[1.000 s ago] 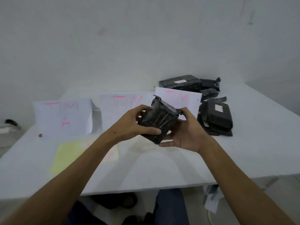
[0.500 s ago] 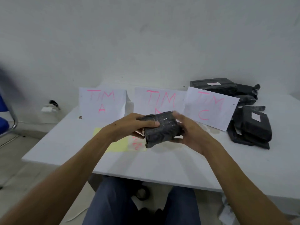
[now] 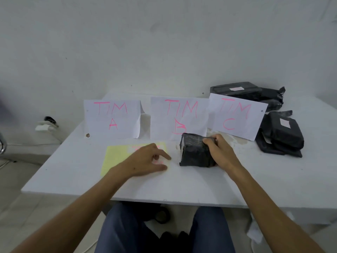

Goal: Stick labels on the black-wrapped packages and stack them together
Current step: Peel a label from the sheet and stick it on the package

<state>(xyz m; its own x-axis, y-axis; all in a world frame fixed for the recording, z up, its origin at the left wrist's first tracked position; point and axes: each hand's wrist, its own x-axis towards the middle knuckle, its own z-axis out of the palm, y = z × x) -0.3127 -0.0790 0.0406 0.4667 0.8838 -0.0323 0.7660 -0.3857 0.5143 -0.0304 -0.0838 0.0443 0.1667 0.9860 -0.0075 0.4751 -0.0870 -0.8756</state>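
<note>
Counter point(image 3: 182, 183) carries everything, white top against the wall. At its back stand three paper signs point(image 3: 178, 118) marked TIM A, TIM B, TIM C.

Done so far, as I read it: two piles of black packages sit at the right. Far pile point(image 3: 246, 90) is behind the C sign and shows one white label on top. Near pile point(image 3: 280, 134) is just right of the C sign, a few packages stacked, with a label on the top one. I can't tell whether the lower ones in either pile are labelled; their faces are hidden.

In hand: one package point(image 3: 196, 152) lies on the counter in front of the B sign, no label visible on the faces you can see. Your right hand point(image 3: 221, 152) is clamped on its right end, fingers curled over the top edge, pinning it down.

Left of it lies the yellow sheet point(image 3: 116, 157), with pink print near its top right. It looks like the label sheet, though the print is too blurred to read. Your left hand point(image 3: 145, 161) rests on the sheet's right part, grip apart and holding nothing, index finger stretched toward the sheet's right edge, just beside the package.

Left to do, my guess: peel a label off the sheet, stick it on this package, then move it onto a pile at the right. No other unlabelled packages in view, so this may be the last one.
</note>
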